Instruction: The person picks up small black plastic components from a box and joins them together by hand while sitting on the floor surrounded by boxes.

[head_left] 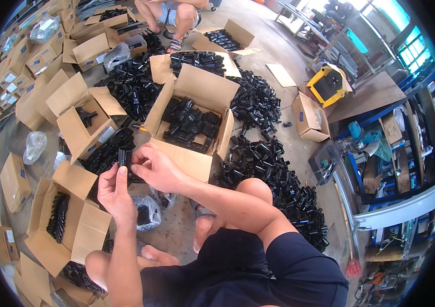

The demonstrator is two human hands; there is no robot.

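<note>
Between the thumb and fingers of my left hand (115,192) stands a short black tube-shaped plastic piece (124,156), held upright. My right hand (157,166) is just beside it on the right, its thumb and fingers pinched together close to the piece. Whatever those right fingertips grip is hidden. Just beyond both hands, an open cardboard box (191,162) holds black plastic parts (189,123) in packed rows. Below the hands, a clear plastic bag (148,212) with dark contents lies on the floor.
Heaps of loose black pieces (263,163) spread right of the box. Another open carton (82,227) with black parts sits at left, near stacked cartons (38,56). Another person's legs (184,20) show at the back. A yellow-framed container (327,87) and blue shelving (396,153) stand at right.
</note>
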